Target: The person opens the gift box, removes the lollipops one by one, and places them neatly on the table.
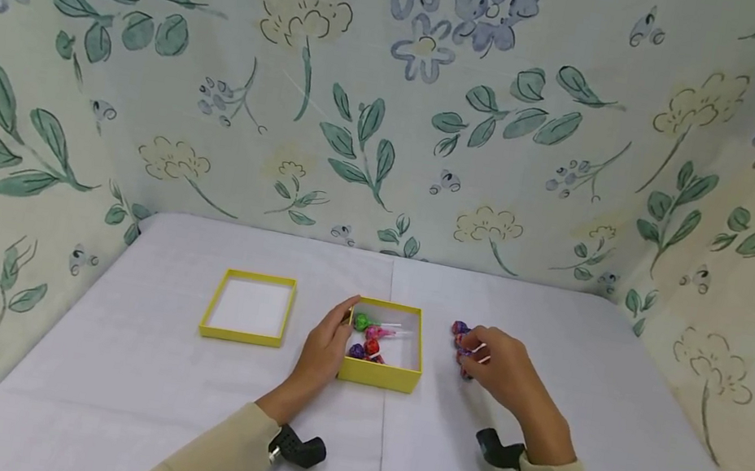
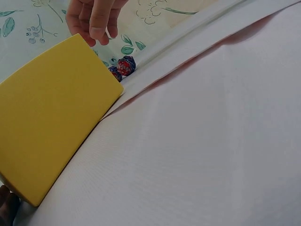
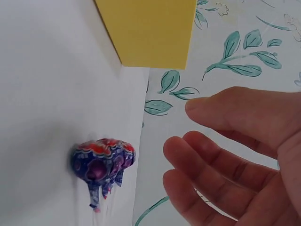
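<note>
A yellow open-topped box [image 1: 379, 377] with a white inside stands in mid-table. Several wrapped lollipops lie in it, among them a green lollipop [image 1: 361, 321], a pink lollipop [image 1: 377, 333] and a red lollipop [image 1: 371, 346]. Along the box's left wall rests my left hand [image 1: 324, 349], its fingers reaching toward the far corner. My right hand [image 1: 501, 368] hovers at a row of purple-and-red lollipops [image 3: 99, 162] right of the box. In the right wrist view, its thumb and fingers [image 3: 214, 109] are apart with nothing between them.
A shallow yellow-rimmed lid [image 1: 241, 336] lies left of the box, its white inside facing up. White cloth [image 1: 128, 361] with creases covers the table. Floral fabric [image 1: 391, 147] hangs behind and along both sides.
</note>
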The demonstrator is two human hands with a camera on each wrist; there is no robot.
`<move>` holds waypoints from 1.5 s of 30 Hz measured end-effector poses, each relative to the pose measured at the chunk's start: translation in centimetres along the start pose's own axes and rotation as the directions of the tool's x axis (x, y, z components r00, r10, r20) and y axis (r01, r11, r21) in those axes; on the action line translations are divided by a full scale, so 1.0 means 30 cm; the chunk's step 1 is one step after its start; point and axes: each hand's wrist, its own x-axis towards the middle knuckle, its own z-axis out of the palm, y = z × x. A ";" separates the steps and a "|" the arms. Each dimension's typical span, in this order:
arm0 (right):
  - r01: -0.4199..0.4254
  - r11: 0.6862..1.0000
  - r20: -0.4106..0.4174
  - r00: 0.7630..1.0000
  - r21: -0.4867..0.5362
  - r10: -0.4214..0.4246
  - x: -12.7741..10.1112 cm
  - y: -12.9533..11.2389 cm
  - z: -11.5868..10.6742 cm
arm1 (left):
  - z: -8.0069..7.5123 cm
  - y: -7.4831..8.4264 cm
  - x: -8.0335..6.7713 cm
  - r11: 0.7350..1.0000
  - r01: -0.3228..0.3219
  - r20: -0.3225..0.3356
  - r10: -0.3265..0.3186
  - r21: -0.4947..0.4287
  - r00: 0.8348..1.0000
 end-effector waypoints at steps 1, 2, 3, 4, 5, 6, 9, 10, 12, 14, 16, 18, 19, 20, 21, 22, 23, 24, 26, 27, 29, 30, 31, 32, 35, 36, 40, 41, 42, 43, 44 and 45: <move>0.007 1.000 -0.003 1.000 0.008 -0.007 0.002 -0.008 -0.001 | 0.000 0.000 0.000 1.000 0.001 0.002 -0.001 0.002 1.000; 0.022 1.000 -0.007 1.000 0.019 -0.022 0.004 -0.016 -0.001 | -0.001 0.000 0.001 1.000 0.001 0.004 -0.001 0.004 1.000; 0.035 0.999 -0.010 0.999 0.027 -0.035 0.007 -0.025 0.001 | -0.001 -0.001 0.001 1.000 -0.002 0.003 0.002 0.004 1.000; 0.052 0.998 -0.015 0.999 0.028 -0.051 0.010 -0.033 0.002 | 0.000 -0.001 0.002 1.000 -0.005 0.001 0.005 0.004 1.000; 0.066 0.997 -0.020 0.998 0.028 -0.066 0.013 -0.042 0.004 | 0.000 -0.001 0.002 1.000 -0.005 0.001 0.005 0.004 1.000; 0.078 0.997 -0.023 0.997 0.028 -0.077 0.016 -0.051 0.007 | 0.000 -0.003 0.002 1.000 -0.005 0.000 0.005 0.005 1.000; 0.106 0.994 -0.035 0.994 0.012 -0.105 0.027 -0.079 0.018 | 0.000 -0.004 -0.001 1.000 -0.006 0.000 0.006 -0.001 1.000; 0.110 0.994 -0.039 0.993 0.007 -0.110 0.031 -0.088 0.021 | 0.000 -0.004 -0.002 1.000 -0.003 0.000 0.003 0.001 1.000; 0.112 0.994 -0.039 0.993 0.016 -0.112 0.038 -0.108 0.029 | 0.000 -0.005 -0.004 1.000 0.000 0.000 0.000 0.004 1.000; 0.121 0.992 -0.034 0.992 0.032 -0.120 0.046 -0.126 0.036 | -0.001 -0.006 -0.006 1.000 0.002 -0.001 -0.002 0.005 1.000; 0.130 0.990 -0.035 0.991 0.046 -0.128 0.054 -0.143 0.041 | -0.002 -0.009 -0.005 1.000 -0.004 -0.006 0.004 0.008 1.000; 0.152 0.987 -0.040 0.988 0.056 -0.150 0.063 -0.154 0.047 | -0.003 -0.011 -0.003 1.000 -0.008 -0.006 0.008 0.006 1.000; 0.163 0.985 -0.043 0.986 0.058 -0.161 0.068 -0.159 0.050 | -0.004 -0.012 -0.002 1.000 -0.009 -0.005 0.009 0.005 1.000; 0.170 0.984 -0.049 0.985 0.061 -0.167 0.072 -0.165 0.054 | -0.005 -0.012 -0.002 1.000 -0.009 -0.005 0.009 0.005 1.000; 0.177 0.982 -0.054 0.983 0.063 -0.174 0.075 -0.170 0.058 | -0.005 -0.012 -0.001 1.000 -0.012 -0.005 0.012 0.005 1.000; 0.183 0.981 -0.056 0.982 0.069 -0.179 0.078 -0.175 0.062 | -0.006 -0.012 0.000 1.000 -0.009 -0.004 0.009 0.006 1.000; 0.187 0.980 -0.058 0.981 0.072 -0.183 0.081 -0.179 0.067 | -0.006 -0.011 0.001 1.000 -0.007 -0.001 0.007 0.005 1.000; 0.187 0.979 -0.058 0.982 0.081 -0.182 0.082 -0.186 0.070 | -0.006 -0.010 0.000 1.000 -0.009 -0.002 0.009 0.003 1.000; 0.187 0.978 -0.057 0.982 0.094 -0.183 0.085 -0.198 0.079 | -0.006 -0.007 -0.001 1.000 -0.010 -0.002 0.010 0.001 1.000; 0.189 0.977 -0.053 0.981 0.102 -0.184 0.087 -0.203 0.083 | -0.006 -0.007 -0.001 1.000 -0.008 -0.001 0.008 0.001 1.000; 0.193 0.974 -0.047 0.981 0.118 -0.188 0.091 -0.213 0.091 | -0.006 -0.004 -0.002 1.000 0.000 -0.003 0.000 0.002 1.000; 0.196 0.973 -0.044 0.980 0.126 -0.192 0.094 -0.219 0.095 | -0.006 -0.004 -0.001 1.000 0.002 -0.004 -0.002 0.002 1.000; 0.199 0.971 -0.042 0.980 0.132 -0.195 0.097 -0.223 0.100 | -0.005 -0.004 -0.001 1.000 0.006 -0.004 -0.006 0.005 1.000; 0.199 0.970 -0.039 0.980 0.140 -0.195 0.099 -0.228 0.105 | -0.006 -0.004 -0.001 1.000 0.010 -0.004 -0.010 0.007 1.000; 0.207 0.966 -0.029 0.978 0.158 -0.205 0.108 -0.238 0.121 | -0.006 -0.005 0.000 1.000 0.011 -0.004 -0.011 0.010 1.000; 0.214 0.964 -0.027 0.977 0.161 -0.212 0.112 -0.241 0.126 | -0.006 -0.005 0.000 1.000 0.009 -0.004 -0.009 0.009 1.000; 0.231 0.958 -0.023 0.973 0.173 -0.230 0.123 -0.248 0.146 | -0.004 -0.006 0.002 1.000 0.007 -0.004 -0.007 0.011 1.000; 0.235 0.956 -0.023 0.972 0.174 -0.235 0.125 -0.249 0.151 | -0.003 -0.007 0.002 1.000 0.003 -0.005 -0.003 0.009 1.000; 0.240 0.955 -0.022 0.971 0.174 -0.240 0.127 -0.250 0.156 | -0.002 -0.009 0.004 1.000 0.007 -0.005 -0.007 0.012 1.000; 0.242 0.954 -0.020 0.970 0.178 -0.242 0.129 -0.251 0.162 | -0.002 -0.010 0.004 1.000 0.008 -0.004 -0.008 0.012 1.000; 0.246 0.952 -0.017 0.969 0.183 -0.247 0.129 -0.252 0.167 | -0.001 -0.012 0.005 1.000 0.009 -0.003 -0.009 0.012 1.000; 0.246 0.951 -0.012 0.969 0.187 -0.248 0.129 -0.253 0.171 | 0.000 -0.013 0.005 1.000 0.006 0.000 -0.006 0.008 1.000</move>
